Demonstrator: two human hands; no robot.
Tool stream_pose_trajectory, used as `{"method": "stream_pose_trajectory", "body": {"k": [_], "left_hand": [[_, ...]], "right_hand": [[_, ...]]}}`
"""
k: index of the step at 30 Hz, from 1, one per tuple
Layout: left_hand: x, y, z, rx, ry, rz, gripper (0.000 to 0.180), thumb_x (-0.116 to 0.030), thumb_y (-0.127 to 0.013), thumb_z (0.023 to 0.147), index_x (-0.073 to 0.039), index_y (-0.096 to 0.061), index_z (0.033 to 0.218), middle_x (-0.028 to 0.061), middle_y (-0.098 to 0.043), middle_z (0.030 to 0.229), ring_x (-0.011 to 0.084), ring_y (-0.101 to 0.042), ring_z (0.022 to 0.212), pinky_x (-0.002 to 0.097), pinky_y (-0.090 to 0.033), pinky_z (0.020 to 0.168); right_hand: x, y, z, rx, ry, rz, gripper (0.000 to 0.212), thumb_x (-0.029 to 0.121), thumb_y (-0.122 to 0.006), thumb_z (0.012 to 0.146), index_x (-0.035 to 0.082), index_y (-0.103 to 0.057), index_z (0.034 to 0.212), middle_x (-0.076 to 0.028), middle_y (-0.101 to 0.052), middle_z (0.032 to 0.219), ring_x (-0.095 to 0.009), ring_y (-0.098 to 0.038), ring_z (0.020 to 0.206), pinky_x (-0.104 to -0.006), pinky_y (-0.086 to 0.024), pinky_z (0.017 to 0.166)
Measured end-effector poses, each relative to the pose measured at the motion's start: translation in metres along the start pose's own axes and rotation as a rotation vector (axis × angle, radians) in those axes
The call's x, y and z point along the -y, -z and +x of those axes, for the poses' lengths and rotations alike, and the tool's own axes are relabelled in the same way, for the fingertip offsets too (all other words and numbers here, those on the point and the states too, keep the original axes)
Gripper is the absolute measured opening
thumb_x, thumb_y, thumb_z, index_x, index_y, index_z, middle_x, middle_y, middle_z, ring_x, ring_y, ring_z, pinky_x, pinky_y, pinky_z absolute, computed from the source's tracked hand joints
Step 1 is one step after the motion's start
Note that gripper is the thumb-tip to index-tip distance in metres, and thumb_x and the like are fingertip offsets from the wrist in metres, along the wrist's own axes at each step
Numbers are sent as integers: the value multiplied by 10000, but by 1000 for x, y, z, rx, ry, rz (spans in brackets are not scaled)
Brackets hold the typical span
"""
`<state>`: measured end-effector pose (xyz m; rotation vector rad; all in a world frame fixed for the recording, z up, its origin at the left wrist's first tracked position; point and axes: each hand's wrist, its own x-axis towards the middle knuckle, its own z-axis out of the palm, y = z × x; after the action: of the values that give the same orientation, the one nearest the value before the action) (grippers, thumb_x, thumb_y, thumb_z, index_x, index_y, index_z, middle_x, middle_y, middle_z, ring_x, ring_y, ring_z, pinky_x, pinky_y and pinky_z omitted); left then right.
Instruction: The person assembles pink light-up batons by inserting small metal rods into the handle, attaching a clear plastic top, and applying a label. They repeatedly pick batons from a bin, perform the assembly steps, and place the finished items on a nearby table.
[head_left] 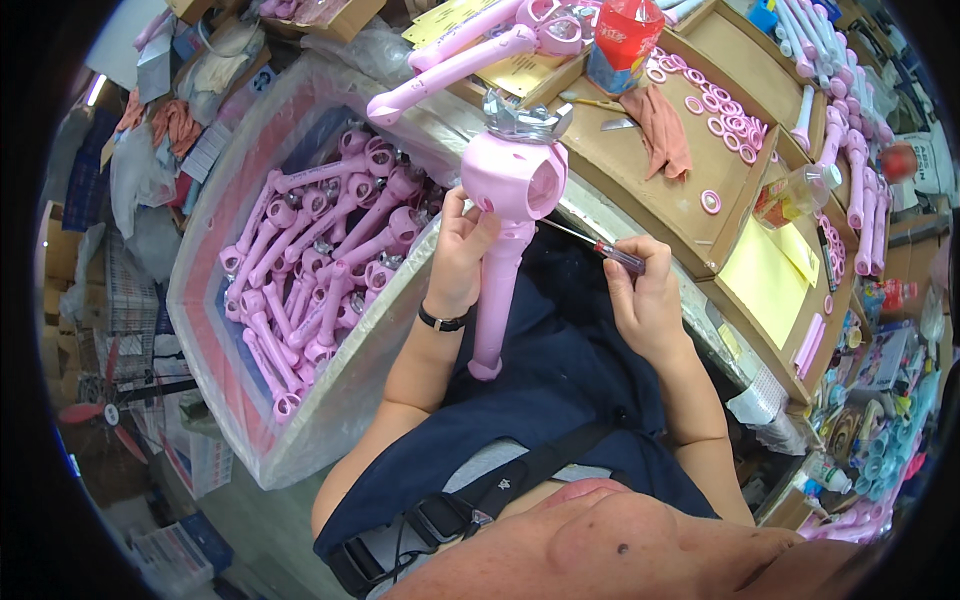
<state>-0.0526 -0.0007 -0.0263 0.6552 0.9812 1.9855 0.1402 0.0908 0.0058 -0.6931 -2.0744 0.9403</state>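
Note:
A pink toy wand (497, 290) stands upright in front of me, with a round hollow head and a silver crown on top. My left hand (461, 245) is closed around it just below the head. In my right hand (643, 290) is a screwdriver (622, 257) with a dark, partly clear handle and a thin metal shaft. The shaft points left toward the wand's neck; whether its tip touches the wand I cannot tell.
On my left stands a large lined bin (262, 440) piled with pink wands (330, 230). The bench at right holds cardboard trays (640, 215), pink rings (735, 125), an orange glove (657, 135), yellow paper (765, 275) and a clear bottle (800, 195). More wands (450, 75) lie at the far side.

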Motion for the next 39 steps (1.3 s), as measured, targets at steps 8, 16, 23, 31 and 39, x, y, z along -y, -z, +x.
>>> {"method": "stream_pose_trajectory", "body": {"k": [8, 16, 23, 31, 39], "left_hand": [[8, 5, -2, -1, 9, 6, 370, -231, -580, 919, -61, -391, 1187, 115, -584, 1080, 202, -641, 892, 354, -557, 777], [1, 17, 4, -1, 208, -192, 418, -354, -511, 944, -65, -424, 1233, 124, -617, 973, 237, -659, 766, 323, -566, 639], [0, 14, 5, 17, 296, -292, 401, -352, -540, 930, -82, -444, 1212, 110, -620, 944, 230, -660, 735, 308, -566, 592], [0, 6, 0, 63, 174, -99, 418, -272, -553, 930, -60, -397, 1255, 117, -599, 1027, 199, -651, 798, 312, -565, 665], [2, 0, -5, -42, 18, 175, 401, -139, -642, 883, -28, -410, 1190, 122, -571, 1096, 129, -549, 991, 270, -461, 845]], "right_hand": [[-6, 13, 5, 181, -380, 52, 267, 279, -590, 911, 20, -561, 854, -103, -579, 613, -228, -560, 530, -313, -427, 517], [29, 22, 4, 56, 40, -224, 170, 204, -647, 845, 44, -599, 811, -102, -559, 622, -274, -564, 521, -338, -430, 483], [37, 19, 10, 71, 174, -354, 180, 193, -660, 822, 34, -574, 815, -98, -566, 637, -274, -555, 511, -347, -424, 478], [25, 27, 13, 194, 37, -232, 192, 216, -630, 858, 39, -572, 807, -106, -569, 605, -262, -544, 485, -341, -421, 476], [-8, 8, 2, 248, -401, 131, 290, 287, -490, 958, 5, -503, 1023, -106, -627, 767, -171, -603, 644, -286, -468, 628]]}}
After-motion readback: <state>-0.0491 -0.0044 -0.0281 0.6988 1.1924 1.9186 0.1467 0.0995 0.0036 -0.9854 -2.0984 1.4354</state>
